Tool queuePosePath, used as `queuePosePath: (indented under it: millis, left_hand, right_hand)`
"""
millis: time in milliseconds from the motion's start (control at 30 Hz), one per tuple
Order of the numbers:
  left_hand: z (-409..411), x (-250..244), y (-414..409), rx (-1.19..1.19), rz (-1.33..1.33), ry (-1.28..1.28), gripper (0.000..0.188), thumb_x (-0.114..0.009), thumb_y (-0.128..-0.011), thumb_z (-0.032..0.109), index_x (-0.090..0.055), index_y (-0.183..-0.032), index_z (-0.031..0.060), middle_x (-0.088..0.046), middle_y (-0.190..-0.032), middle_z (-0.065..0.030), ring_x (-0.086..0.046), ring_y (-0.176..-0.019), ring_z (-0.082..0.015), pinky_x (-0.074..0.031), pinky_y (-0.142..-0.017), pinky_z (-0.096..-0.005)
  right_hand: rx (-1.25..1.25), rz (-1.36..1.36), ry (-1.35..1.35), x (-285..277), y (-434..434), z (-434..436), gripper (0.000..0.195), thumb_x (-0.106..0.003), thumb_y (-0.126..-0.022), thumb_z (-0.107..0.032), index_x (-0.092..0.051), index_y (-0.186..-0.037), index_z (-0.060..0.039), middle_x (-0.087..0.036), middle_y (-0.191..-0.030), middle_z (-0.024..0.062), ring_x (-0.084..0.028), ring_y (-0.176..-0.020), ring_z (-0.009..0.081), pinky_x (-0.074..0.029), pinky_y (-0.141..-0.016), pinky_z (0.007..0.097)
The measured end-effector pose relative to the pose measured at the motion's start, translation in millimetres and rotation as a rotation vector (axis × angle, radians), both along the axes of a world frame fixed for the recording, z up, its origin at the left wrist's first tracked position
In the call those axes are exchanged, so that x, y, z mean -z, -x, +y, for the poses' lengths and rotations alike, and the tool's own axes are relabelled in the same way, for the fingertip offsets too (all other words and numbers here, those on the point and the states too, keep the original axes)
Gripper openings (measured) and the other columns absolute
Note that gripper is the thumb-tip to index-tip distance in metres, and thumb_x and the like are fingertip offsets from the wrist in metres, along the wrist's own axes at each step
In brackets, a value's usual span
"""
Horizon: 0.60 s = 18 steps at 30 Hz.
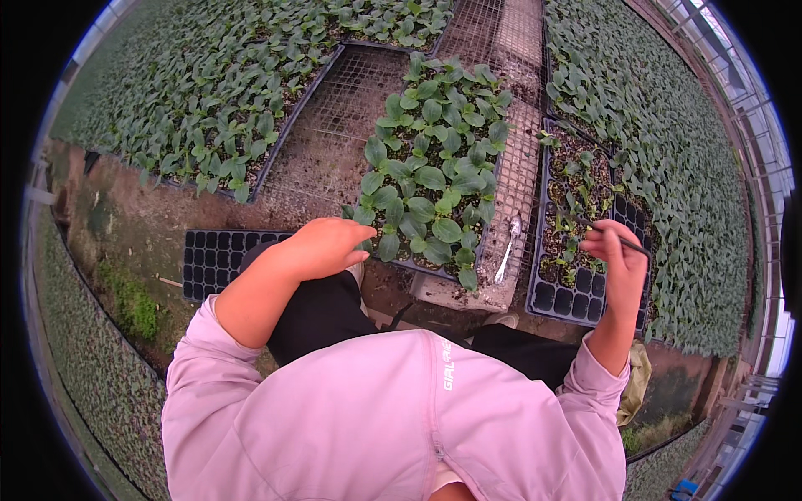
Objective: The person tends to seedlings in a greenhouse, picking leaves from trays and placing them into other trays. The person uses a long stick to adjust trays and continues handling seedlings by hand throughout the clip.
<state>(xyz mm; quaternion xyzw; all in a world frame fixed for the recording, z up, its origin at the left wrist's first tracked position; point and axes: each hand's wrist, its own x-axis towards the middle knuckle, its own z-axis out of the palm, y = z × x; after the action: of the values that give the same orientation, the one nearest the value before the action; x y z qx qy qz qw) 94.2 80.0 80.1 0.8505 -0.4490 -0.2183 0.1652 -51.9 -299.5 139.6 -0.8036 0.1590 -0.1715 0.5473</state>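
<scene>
A plug tray of broad-leaved seedlings (432, 178) lies before me. My left hand (338, 244) is at its near left corner, fingers beside the leaves; whether they pinch a leaf is hidden. My right hand (614, 247) holds a thin dark stick-like tool (630, 244) over a second plug tray (561, 299) at the right. That tray holds sparse, smaller seedlings and soil, with unfilled black cells at its near end. Between the two trays a metal spoon (508, 250) lies on the mesh bench.
An unfilled black plug tray (216, 260) lies at the left, beside my knee. Dense seedling trays (207, 113) spread across the upper left, and more (683, 206) along the right. A pale block (460, 294) supports the bench edge. A yellowish bag (636, 382) is near my right elbow.
</scene>
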Motion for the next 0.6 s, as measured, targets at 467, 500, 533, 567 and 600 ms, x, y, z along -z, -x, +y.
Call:
queuePosePath:
  millis: [467,500,533,567,600]
  left_hand:
    - [-51,-2,29,0.196,-0.043,0.017,0.038,-0.063,-0.076,0.018,-0.054,-0.109,0.0015,-0.06,-0.095,-0.0143,-0.058,-0.091,-0.0318,-0.047,-0.077,-0.0407]
    - [-51,-2,29,0.208,-0.049,0.032,0.038,-0.062,-0.076,0.018,-0.054,-0.109,0.0015,-0.06,-0.095,-0.0141,-0.058,-0.09,-0.0317,-0.047,-0.077,-0.0407]
    - [-50,-5,30,0.207,-0.051,0.016,0.038,-0.062,-0.077,0.018,-0.054,-0.11,0.0014,-0.06,-0.095,-0.0142,-0.058,-0.091,-0.032,-0.047,-0.077,-0.0409]
    - [-47,-5,30,0.195,-0.059,0.019,0.038,-0.062,-0.077,0.018,-0.054,-0.11,0.0016,-0.06,-0.095,-0.0142,-0.057,-0.091,-0.032,-0.047,-0.078,-0.0409]
    - [-41,-2,30,0.179,-0.067,0.023,0.038,-0.062,-0.077,0.018,-0.054,-0.11,0.0017,-0.06,-0.095,-0.0142,-0.057,-0.091,-0.032,-0.047,-0.078,-0.041]
  right_hand:
    - [0.271,0.696,1.142,158,99,-53,0.027,-0.048,-0.077,-0.005,-0.057,-0.102,-0.009,-0.056,-0.095,0.0122,-0.053,-0.088,0.032,-0.047,-0.073,0.0399]
    - [0.257,0.693,1.129,154,96,-49,0.029,-0.049,-0.077,-0.005,-0.057,-0.104,-0.0093,-0.057,-0.094,0.0121,-0.053,-0.089,0.0319,-0.047,-0.073,0.04]
    - [0.256,0.608,1.103,149,92,-46,0.03,-0.05,-0.077,-0.005,-0.057,-0.105,-0.0092,-0.057,-0.095,0.0122,-0.053,-0.089,0.0317,-0.047,-0.073,0.0402]
    - [0.253,0.523,1.078,144,89,-41,0.03,-0.05,-0.077,-0.005,-0.057,-0.106,-0.0091,-0.058,-0.095,0.0123,-0.054,-0.09,0.0316,-0.047,-0.073,0.0403]
    - [0.245,0.436,1.052,133,82,-29,0.031,-0.051,-0.077,-0.005,-0.057,-0.107,-0.009,-0.058,-0.096,0.0123,-0.054,-0.091,0.0314,-0.046,-0.074,0.0405]
